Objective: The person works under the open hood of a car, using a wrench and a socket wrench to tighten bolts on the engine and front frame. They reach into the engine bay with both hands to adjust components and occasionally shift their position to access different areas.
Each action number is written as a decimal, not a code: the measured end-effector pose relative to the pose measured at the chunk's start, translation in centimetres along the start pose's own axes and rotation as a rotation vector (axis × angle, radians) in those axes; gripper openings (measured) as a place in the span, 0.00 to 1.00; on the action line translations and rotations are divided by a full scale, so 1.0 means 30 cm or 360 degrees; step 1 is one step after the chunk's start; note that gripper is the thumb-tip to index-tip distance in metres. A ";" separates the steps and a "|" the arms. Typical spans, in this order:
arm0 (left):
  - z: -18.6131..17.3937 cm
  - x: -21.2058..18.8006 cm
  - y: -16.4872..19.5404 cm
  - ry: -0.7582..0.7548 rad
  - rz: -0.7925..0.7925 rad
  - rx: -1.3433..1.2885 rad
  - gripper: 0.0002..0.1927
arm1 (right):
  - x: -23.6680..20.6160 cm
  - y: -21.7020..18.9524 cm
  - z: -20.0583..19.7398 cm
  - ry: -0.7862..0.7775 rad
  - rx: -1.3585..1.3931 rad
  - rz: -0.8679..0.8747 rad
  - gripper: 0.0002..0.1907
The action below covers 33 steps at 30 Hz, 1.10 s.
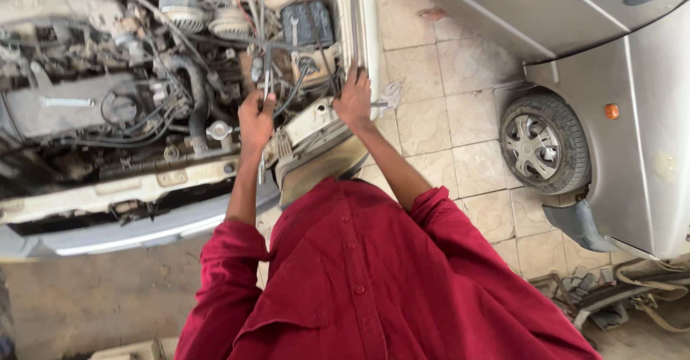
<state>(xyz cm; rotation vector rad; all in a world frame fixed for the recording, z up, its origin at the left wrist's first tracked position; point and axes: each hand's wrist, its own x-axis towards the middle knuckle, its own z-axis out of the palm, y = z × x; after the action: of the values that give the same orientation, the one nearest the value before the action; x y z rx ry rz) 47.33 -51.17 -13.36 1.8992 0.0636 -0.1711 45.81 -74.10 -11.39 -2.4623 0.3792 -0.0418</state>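
Observation:
I lean over the open engine bay (129,80) of a white car, wearing a red shirt. My left hand (255,119) is closed round a slim metal tool (267,80) that points up into the hoses and wires behind the front panel. My right hand (354,100) lies palm down, fingers spread, on the top of the headlight housing (316,155) at the car's front corner, by the fender edge (368,37). A small metal piece (391,95) sticks out just right of that hand. What the tool's tip touches is hidden among the cables.
A black battery (307,22) sits behind my hands. A silver car stands to the right with its front wheel (543,144) on the tiled floor (445,116). Loose parts and straps (611,295) lie at the lower right. The bumper (129,227) runs along the left.

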 end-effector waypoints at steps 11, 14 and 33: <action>0.010 -0.015 -0.010 -0.0009 -0.0095 -0.0006 0.11 | -0.042 0.052 0.020 -0.0004 0.0002 -0.0116 0.54; 0.039 -0.002 -0.042 -0.0005 -0.0173 0.0019 0.11 | -0.056 0.087 0.017 0.0098 0.0039 -0.0257 0.48; 0.176 0.023 -0.059 -0.0109 -0.0176 0.0064 0.16 | -0.177 0.410 -0.043 -0.0050 0.0796 0.0304 0.28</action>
<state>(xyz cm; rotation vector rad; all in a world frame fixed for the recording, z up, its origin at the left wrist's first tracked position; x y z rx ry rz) 47.33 -55.62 -16.80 1.9294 0.1198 -0.3142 37.37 -82.66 -17.43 -1.9246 0.5186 -0.0147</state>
